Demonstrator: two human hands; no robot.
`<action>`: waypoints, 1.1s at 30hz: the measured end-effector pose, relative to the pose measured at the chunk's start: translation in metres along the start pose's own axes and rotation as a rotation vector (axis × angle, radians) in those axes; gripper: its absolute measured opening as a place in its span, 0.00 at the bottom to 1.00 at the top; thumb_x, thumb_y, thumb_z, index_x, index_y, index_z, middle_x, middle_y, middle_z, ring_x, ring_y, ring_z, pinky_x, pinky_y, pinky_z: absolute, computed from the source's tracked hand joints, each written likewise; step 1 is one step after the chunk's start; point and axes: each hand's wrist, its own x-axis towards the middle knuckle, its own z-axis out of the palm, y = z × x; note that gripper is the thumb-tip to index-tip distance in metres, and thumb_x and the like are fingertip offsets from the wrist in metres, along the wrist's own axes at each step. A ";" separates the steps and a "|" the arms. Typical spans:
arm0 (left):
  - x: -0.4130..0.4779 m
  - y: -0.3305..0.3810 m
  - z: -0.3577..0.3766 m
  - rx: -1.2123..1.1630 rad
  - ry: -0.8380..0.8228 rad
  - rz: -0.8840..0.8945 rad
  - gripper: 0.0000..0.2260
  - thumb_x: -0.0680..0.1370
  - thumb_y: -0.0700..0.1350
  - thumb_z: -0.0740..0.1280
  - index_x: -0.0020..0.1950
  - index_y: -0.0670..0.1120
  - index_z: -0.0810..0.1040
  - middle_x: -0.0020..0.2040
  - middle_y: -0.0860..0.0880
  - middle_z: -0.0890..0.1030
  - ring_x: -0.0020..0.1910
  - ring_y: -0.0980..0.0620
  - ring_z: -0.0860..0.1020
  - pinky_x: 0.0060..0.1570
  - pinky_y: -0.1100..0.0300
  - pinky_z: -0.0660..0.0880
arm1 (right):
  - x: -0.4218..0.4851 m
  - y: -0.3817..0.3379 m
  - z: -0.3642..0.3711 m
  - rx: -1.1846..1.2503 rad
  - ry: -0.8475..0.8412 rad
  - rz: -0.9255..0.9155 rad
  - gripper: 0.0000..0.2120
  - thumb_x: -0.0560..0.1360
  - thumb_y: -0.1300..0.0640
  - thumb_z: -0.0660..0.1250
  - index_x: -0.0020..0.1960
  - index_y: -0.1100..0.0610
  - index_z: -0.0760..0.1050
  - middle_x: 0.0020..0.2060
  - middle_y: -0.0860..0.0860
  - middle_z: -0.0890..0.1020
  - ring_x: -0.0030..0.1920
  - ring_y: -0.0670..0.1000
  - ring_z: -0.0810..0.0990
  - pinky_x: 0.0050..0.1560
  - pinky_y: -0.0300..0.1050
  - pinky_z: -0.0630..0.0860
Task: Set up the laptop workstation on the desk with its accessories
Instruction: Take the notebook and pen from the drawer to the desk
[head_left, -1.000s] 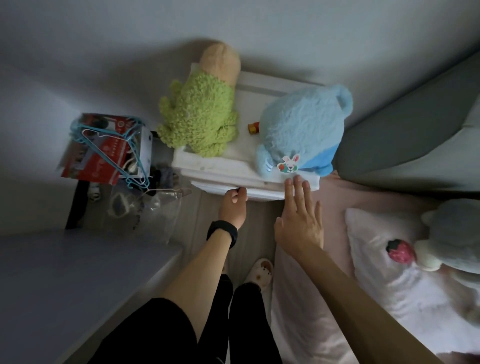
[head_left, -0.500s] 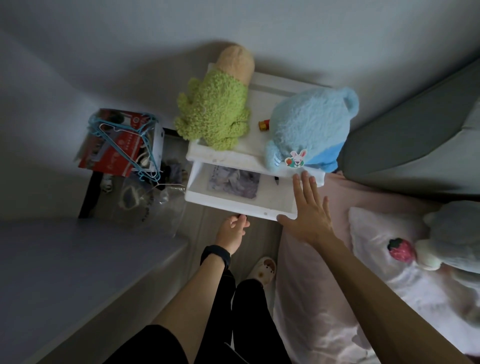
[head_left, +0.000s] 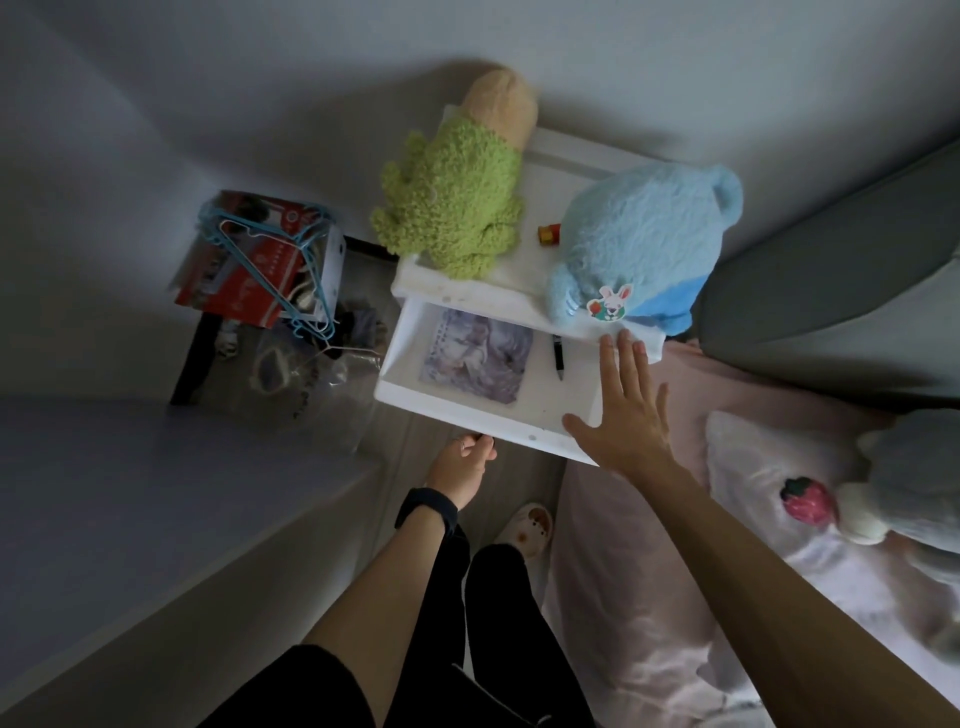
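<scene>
At the open drawer (head_left: 467, 423), the left hand (head_left: 460, 465) gripped its front lip; the right hand (head_left: 623, 415), spread flat, should steady the corner.

Dim light; grey wall (head_left: 675, 62), pale plank floor (head_left: 415, 434), white nightstand (head_left: 571, 156), pink bed (head_left: 623, 582)

Two toys sit on the nightstand (head_left: 566, 156): the left plush toy (head_left: 457, 202) and the bear plush toy (head_left: 639, 239), with a small tube (head_left: 548, 233) between them. Below, the drawer (head_left: 467, 415) sticks out toward the person. In it lie a picture sheet (head_left: 478, 358) on the left and a pen (head_left: 558, 356) on the right. A box (head_left: 249, 291) with hangers (head_left: 270, 244) on top stands left of the nightstand. The bed (head_left: 623, 571) is on the right.
</scene>
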 end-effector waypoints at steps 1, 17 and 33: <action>-0.002 -0.003 -0.001 0.001 -0.001 -0.012 0.10 0.83 0.55 0.60 0.44 0.57 0.75 0.51 0.54 0.82 0.51 0.50 0.80 0.53 0.56 0.74 | 0.000 0.000 0.000 -0.003 0.002 0.002 0.52 0.75 0.38 0.66 0.81 0.49 0.30 0.80 0.46 0.31 0.80 0.49 0.30 0.78 0.66 0.43; -0.030 -0.021 -0.009 -0.103 0.182 -0.124 0.11 0.78 0.53 0.66 0.52 0.46 0.78 0.44 0.50 0.83 0.47 0.48 0.82 0.53 0.48 0.80 | -0.005 -0.006 0.010 -0.033 0.131 0.005 0.48 0.75 0.50 0.67 0.83 0.53 0.37 0.82 0.51 0.38 0.82 0.52 0.37 0.78 0.64 0.44; 0.017 0.086 -0.047 0.398 0.274 0.180 0.21 0.78 0.49 0.66 0.70 0.46 0.69 0.70 0.43 0.69 0.64 0.44 0.74 0.62 0.51 0.74 | 0.020 -0.054 0.033 0.329 -0.005 0.211 0.25 0.81 0.54 0.61 0.75 0.62 0.64 0.70 0.62 0.72 0.67 0.63 0.71 0.67 0.55 0.69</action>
